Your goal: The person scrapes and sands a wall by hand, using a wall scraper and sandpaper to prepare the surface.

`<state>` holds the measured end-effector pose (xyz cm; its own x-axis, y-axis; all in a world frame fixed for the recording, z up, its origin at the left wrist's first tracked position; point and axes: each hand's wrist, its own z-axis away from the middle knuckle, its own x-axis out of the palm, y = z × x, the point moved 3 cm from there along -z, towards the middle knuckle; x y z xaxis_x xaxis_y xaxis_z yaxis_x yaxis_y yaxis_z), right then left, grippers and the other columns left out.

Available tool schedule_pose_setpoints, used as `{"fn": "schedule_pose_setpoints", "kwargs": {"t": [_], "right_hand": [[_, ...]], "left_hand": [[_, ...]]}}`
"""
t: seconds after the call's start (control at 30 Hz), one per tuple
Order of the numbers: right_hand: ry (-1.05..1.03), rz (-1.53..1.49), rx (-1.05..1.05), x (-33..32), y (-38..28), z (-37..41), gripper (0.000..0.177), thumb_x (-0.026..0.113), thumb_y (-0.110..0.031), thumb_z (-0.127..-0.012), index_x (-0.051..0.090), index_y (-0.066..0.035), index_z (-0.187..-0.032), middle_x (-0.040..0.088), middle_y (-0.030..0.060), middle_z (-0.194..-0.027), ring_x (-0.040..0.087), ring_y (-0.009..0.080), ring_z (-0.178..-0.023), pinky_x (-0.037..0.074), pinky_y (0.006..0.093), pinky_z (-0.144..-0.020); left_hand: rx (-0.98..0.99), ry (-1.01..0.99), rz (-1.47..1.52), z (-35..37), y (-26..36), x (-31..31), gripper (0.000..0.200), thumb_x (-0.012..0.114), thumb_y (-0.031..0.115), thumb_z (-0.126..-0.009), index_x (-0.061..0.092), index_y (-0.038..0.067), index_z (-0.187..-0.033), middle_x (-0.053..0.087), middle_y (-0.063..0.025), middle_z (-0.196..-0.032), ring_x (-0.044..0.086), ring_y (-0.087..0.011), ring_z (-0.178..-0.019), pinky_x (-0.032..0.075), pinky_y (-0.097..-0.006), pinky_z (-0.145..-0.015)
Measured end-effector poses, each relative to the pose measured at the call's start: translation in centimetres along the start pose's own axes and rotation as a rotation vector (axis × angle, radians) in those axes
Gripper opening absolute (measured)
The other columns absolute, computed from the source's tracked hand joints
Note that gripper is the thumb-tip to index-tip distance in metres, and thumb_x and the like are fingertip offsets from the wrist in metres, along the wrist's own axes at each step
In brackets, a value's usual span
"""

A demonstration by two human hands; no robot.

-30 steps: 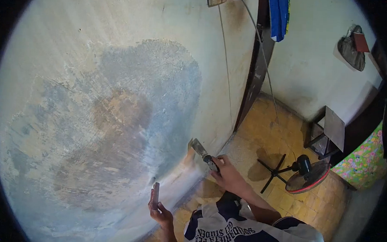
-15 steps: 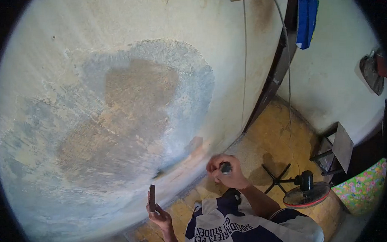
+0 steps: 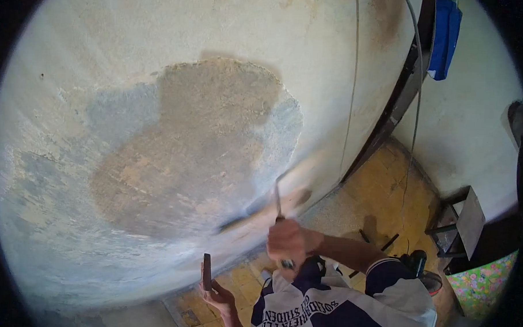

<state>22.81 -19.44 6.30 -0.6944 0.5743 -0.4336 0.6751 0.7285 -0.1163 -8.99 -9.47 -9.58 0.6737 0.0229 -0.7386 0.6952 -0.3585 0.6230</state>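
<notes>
My right hand (image 3: 287, 240) is closed round the dark handle of a trowel (image 3: 279, 197), blurred by motion. Its thin metal neck rises from my fist and bends toward the wall, where the blade shows as a pale smear. Lower left, my left hand (image 3: 219, 297) grips a narrow brown board (image 3: 207, 272) seen edge-on, fingers behind and under it. In front of both hands is a wall (image 3: 243, 24) with a large rough grey patch (image 3: 122, 109), partly under my shadow.
A yellowish tiled floor (image 3: 367, 190) runs along the wall's foot. To the right are a fan (image 3: 430, 280), a small dark-framed stand (image 3: 469, 222) and flowered green cloth (image 3: 485, 284). A cable (image 3: 418, 82) hangs near a dark door frame (image 3: 384, 119); a blue item (image 3: 445, 40) hangs beyond it.
My right hand has swung left and down, and the trowel's neck and blade now point up at the wall. My left hand keeps the board nearly in place. The view has shifted slightly left.
</notes>
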Motion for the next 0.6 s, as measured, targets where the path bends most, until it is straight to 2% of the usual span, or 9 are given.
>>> {"fn": "schedule_pose_setpoints", "kwargs": {"t": [0.03,0.13,0.2,0.3,0.4,0.47,0.5,0.6], "right_hand": [[-0.031,-0.041,-0.062,0.5,-1.1,0.4,0.019,0.041,-0.025,-0.059,0.045,-0.007,-0.063,0.037,0.0019,-0.056,0.047,0.0187,-0.048,0.04,0.0314,-0.044],[-0.077,-0.038,-0.07,0.1,-0.7,0.8,0.022,0.06,-0.021,-0.07,0.047,-0.006,-0.063,0.039,0.0034,-0.058,0.044,0.0195,-0.049,0.036,0.0318,-0.047],[-0.032,-0.126,-0.015,-0.1,0.7,0.2,0.014,0.058,-0.014,-0.058,0.046,-0.007,-0.062,0.038,0.002,-0.059,0.044,0.0177,-0.051,0.036,0.0305,-0.047],[-0.084,-0.133,-0.143,1.1,-1.8,1.1,0.024,0.062,-0.023,-0.069,0.045,-0.007,-0.063,0.038,0.0027,-0.058,0.045,0.0202,-0.051,0.036,0.0326,-0.047],[-0.017,0.093,-0.118,1.1,-0.3,1.8,0.022,0.059,-0.023,-0.063,0.044,-0.007,-0.062,0.036,0.002,-0.057,0.042,0.0202,-0.049,0.034,0.032,-0.046],[0.045,-0.048,0.101,-0.4,2.0,0.5,0.019,0.058,-0.02,-0.06,0.044,-0.008,-0.06,0.034,0.0004,-0.056,0.04,0.0188,-0.048,0.032,0.0312,-0.045],[0.011,-0.069,0.124,-1.1,0.9,0.1,0.021,0.057,-0.022,-0.066,0.043,-0.008,-0.059,0.033,0.0015,-0.055,0.04,0.0194,-0.047,0.031,0.0326,-0.044],[0.013,-0.152,-0.041,0.4,-1.7,-0.2,0.026,0.051,-0.026,-0.075,0.041,-0.008,-0.059,0.034,0.0043,-0.055,0.04,0.0217,-0.046,0.031,0.0353,-0.044]], "left_hand": [[-0.007,0.011,0.018,0.3,-0.3,0.2,0.035,0.042,0.016,-0.102,0.057,-0.001,-0.128,0.06,-0.0201,-0.128,0.06,-0.0374,-0.111,0.047,-0.044,-0.09],[-0.006,0.002,0.019,0.4,0.3,0.6,0.035,0.041,0.017,-0.102,0.057,0.0,-0.128,0.06,-0.0198,-0.128,0.06,-0.0372,-0.111,0.047,-0.0443,-0.089],[0.028,-0.018,-0.011,0.4,1.3,0.6,0.035,0.041,0.017,-0.103,0.057,0.0,-0.129,0.06,-0.02,-0.128,0.06,-0.0374,-0.111,0.047,-0.0443,-0.089],[0.097,-0.024,-0.011,-0.4,2.5,0.1,0.035,0.041,0.017,-0.103,0.056,0.0,-0.129,0.06,-0.0206,-0.128,0.059,-0.038,-0.112,0.047,-0.044,-0.09],[0.107,-0.028,0.051,-0.6,3.0,-0.2,0.034,0.04,0.015,-0.102,0.055,0.0,-0.129,0.06,-0.0211,-0.128,0.059,-0.0382,-0.113,0.047,-0.0436,-0.091],[0.141,-0.036,0.034,-1.0,2.9,-0.2,0.034,0.041,0.013,-0.101,0.055,0.0,-0.129,0.059,-0.0213,-0.128,0.059,-0.0383,-0.113,0.047,-0.0437,-0.091],[0.16,-0.034,0.044,-1.2,2.9,-0.2,0.034,0.041,0.012,-0.101,0.055,0.0,-0.129,0.059,-0.0213,-0.128,0.059,-0.0383,-0.113,0.047,-0.0437,-0.091],[0.194,-0.025,0.112,-1.5,2.9,-0.3,0.033,0.043,0.009,-0.099,0.055,0.0,-0.129,0.059,-0.0215,-0.129,0.059,-0.0386,-0.113,0.047,-0.044,-0.092]]}}
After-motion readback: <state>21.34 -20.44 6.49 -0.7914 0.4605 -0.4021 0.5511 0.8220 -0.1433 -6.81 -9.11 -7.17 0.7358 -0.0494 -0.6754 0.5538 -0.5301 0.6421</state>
